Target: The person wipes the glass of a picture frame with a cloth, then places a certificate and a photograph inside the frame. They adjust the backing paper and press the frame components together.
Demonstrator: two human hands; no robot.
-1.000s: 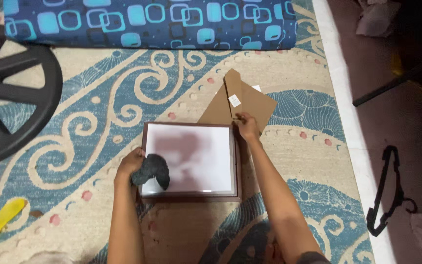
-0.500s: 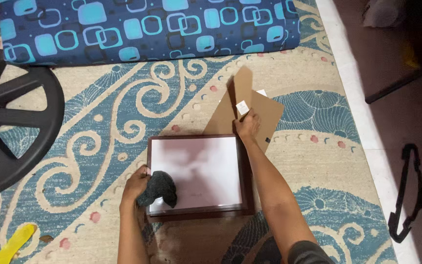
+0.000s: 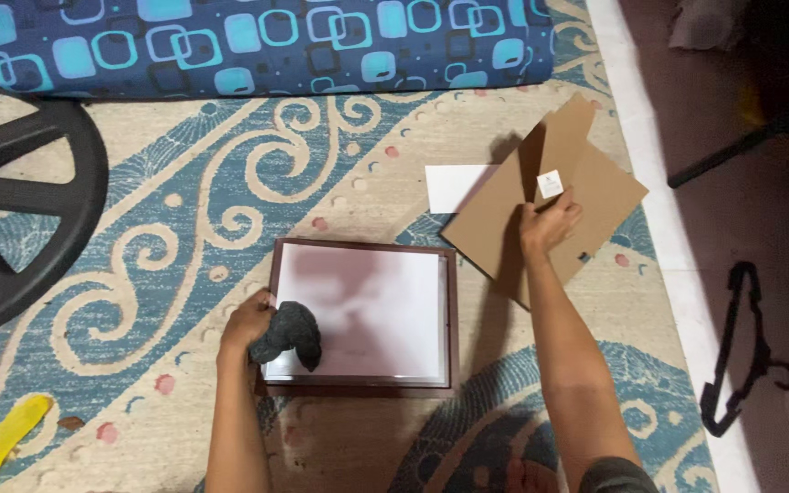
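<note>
We kneel over a picture frame on the patterned rug.

At the frame centre lies the dark picture frame (image 3: pixel 362 315); our left hand (image 3: pixel 247 321) clutches a grey cloth (image 3: pixel 289 333) on its lower left glass. Our right hand (image 3: pixel 548 225) pinches the cardboard backing (image 3: pixel 595 196) at upper right, beside a white sheet (image 3: pixel 454 185). A black hanger (image 3: pixel 732 347) lies far right.

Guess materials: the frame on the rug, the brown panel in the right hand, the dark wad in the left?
Frame: dark reddish-brown moulding, likely wood or wood-look, with a glossy, probably glass, front that shows reflections.
Brown panel: matte tan fibreboard or card, flat and stiff, with a hinged flap.
Dark wad: soft grey cloth, crumpled, in the left hand.
</note>
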